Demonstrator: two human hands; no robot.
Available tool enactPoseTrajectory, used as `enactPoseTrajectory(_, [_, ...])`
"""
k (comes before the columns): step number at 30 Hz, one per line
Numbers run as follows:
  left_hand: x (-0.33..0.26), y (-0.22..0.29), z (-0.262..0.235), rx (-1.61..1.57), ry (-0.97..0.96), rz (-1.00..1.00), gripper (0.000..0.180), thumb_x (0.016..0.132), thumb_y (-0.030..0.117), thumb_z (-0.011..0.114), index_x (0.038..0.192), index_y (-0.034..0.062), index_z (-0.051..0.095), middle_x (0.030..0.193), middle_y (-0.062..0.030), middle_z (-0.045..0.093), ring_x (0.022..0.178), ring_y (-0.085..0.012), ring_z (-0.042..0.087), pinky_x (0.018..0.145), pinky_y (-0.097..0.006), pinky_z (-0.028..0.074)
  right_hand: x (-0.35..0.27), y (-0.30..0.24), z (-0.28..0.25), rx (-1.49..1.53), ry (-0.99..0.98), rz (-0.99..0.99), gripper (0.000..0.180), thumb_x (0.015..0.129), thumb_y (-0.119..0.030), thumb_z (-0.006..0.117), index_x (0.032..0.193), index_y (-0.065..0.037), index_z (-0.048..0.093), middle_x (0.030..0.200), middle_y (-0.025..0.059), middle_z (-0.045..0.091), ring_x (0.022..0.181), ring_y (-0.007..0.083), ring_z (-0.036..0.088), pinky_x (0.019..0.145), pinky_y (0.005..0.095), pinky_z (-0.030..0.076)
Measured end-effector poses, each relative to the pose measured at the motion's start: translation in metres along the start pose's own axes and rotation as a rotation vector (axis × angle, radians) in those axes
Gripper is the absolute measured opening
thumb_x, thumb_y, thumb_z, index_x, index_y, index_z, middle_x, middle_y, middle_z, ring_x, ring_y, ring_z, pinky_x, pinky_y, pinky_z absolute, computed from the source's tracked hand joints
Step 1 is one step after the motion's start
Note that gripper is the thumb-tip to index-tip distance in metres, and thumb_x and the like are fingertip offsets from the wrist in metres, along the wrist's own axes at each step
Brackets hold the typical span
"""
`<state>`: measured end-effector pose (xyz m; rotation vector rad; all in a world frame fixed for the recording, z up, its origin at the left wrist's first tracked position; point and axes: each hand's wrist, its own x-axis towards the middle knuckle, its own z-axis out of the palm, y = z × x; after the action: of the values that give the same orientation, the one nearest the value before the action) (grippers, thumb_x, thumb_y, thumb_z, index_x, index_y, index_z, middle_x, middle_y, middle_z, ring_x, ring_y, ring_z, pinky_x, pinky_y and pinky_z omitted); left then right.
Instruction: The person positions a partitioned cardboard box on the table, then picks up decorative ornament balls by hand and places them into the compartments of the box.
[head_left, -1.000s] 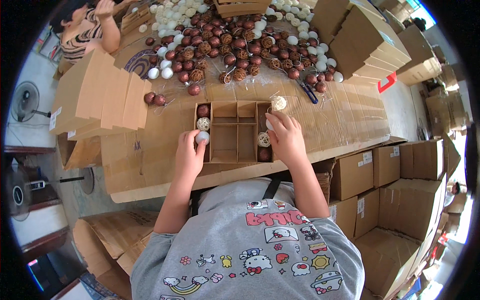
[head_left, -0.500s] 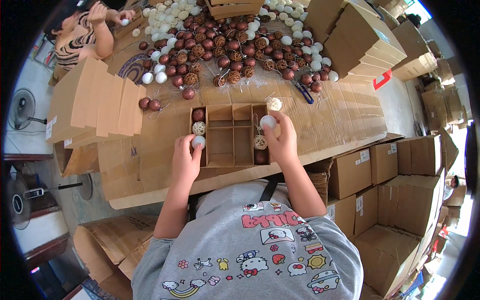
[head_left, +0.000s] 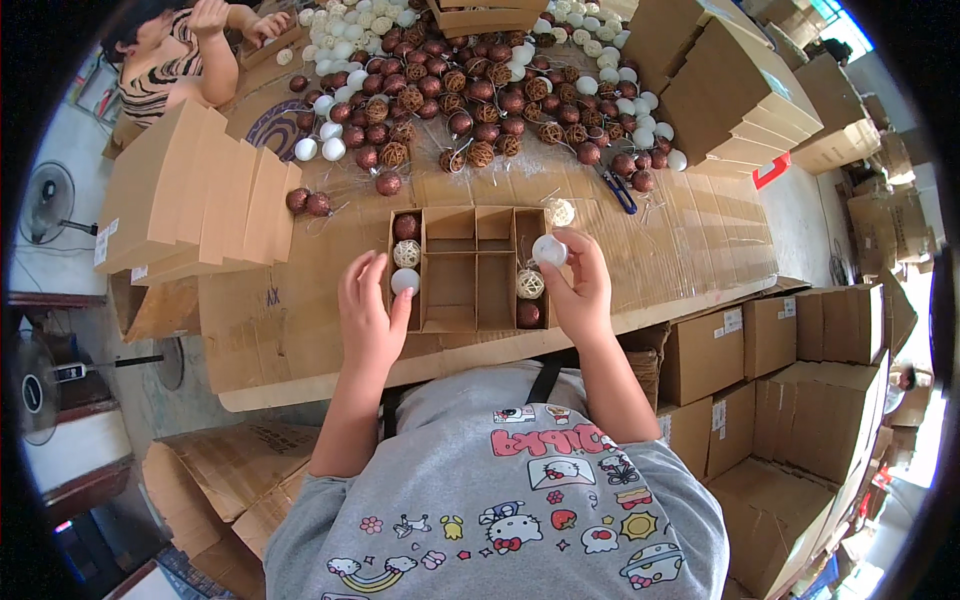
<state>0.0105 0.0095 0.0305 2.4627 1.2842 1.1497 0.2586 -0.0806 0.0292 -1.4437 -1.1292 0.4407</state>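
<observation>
A shallow cardboard divided box (head_left: 450,328) lies in front of me on the table. Its left column holds a brown glitter ball (head_left: 407,226), a cream woven ball (head_left: 407,254) and a white ball (head_left: 405,281). My left hand (head_left: 370,315) is open at the box's left side, thumb tip by that white ball. Pinched between the thumb and fingers of my right hand (head_left: 585,290) is another white ball (head_left: 549,250), over the right column's edge. Below it in that column sit a woven ball (head_left: 530,284) and a brown ball (head_left: 528,315). The middle compartments hold nothing.
One loose cream woven ball (head_left: 561,212) lies behind the box's right corner. Farther back spreads a heap of brown, white and woven balls (head_left: 460,100), with blue-handled snips (head_left: 618,190). Cartons (head_left: 170,190) stand left, more stacked cartons (head_left: 740,90) right. Another person (head_left: 170,60) works at far left.
My left fingers have spread away from the white ball, which stays in the left column. My right hand still pinches its white ball, now shifted slightly toward me and tilted.
</observation>
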Motion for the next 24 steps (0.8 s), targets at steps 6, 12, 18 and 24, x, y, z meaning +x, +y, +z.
enactPoseTrajectory(6, [0.037,0.066,-0.008,-0.54,-0.361,0.112,0.035,0.074,0.008,0.074,0.103,0.0013,0.058,0.098,-0.0139,0.06,0.085,-0.0277,0.061,0.076,-0.036,0.05,-0.01,-0.034,0.01,0.325,-0.009,-0.04,0.045,0.077,0.013,0.064,0.116,-0.004,0.049,0.123,0.0116,0.047,0.112,0.0217,0.052,0.097,0.0325,0.043])
enactPoseTrajectory(12, [0.039,0.084,0.002,-0.378,-0.254,0.282,0.029,0.072,0.01,0.074,0.095,0.0041,0.058,0.089,-0.0108,0.061,0.081,-0.0319,0.06,0.069,-0.04,0.047,-0.02,-0.046,0.012,0.237,0.007,-0.169,0.046,0.075,0.013,0.065,0.116,-0.002,0.048,0.123,0.0151,0.042,0.114,0.0237,0.049,0.098,0.0331,0.042])
enactPoseTrajectory(18, [0.042,0.086,-0.006,-0.326,-0.142,0.393,0.023,0.072,0.007,0.073,0.09,0.006,0.059,0.085,-0.0081,0.061,0.075,-0.0294,0.059,0.068,-0.041,0.046,-0.022,-0.05,0.016,0.292,-0.004,-0.17,0.044,0.075,0.013,0.065,0.113,-0.002,0.048,0.12,0.0139,0.043,0.111,0.0228,0.05,0.095,0.0324,0.043])
enactPoseTrajectory(24, [0.041,0.079,-0.001,-0.468,-0.162,0.371,0.017,0.072,0.002,0.07,0.084,0.0056,0.058,0.08,-0.0081,0.06,0.072,-0.0288,0.059,0.063,-0.039,0.046,-0.015,-0.035,0.01,0.204,0.101,-0.167,0.044,0.074,0.015,0.065,0.11,-0.004,0.05,0.118,0.0112,0.044,0.109,0.0218,0.051,0.093,0.0307,0.045])
